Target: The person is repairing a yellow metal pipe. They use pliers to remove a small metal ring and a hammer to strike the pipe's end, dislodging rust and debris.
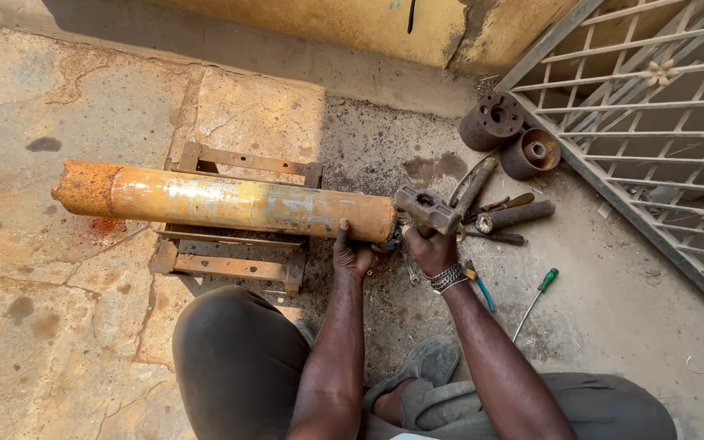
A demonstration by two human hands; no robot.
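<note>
a cracked concrete floor (59,342) fills the view, with a white metal gate (653,122) leaning at two o'clock. across the middle lies a long rusty yellow cylinder (230,202), resting on a low rusted metal stand (234,265) at nine o'clock of the hands. two dark round steel parts (511,134) sit at one o'clock by the gate foot. the left hand (352,254) is pressed against the cylinder's near end, fingers curled under its rim. the right hand (432,248) is closed around a heavy hammer (427,209) — its head just beside the cylinder's end. a green-handled screwdriver (535,295) lies at four o'clock — apart from both hands.
</note>
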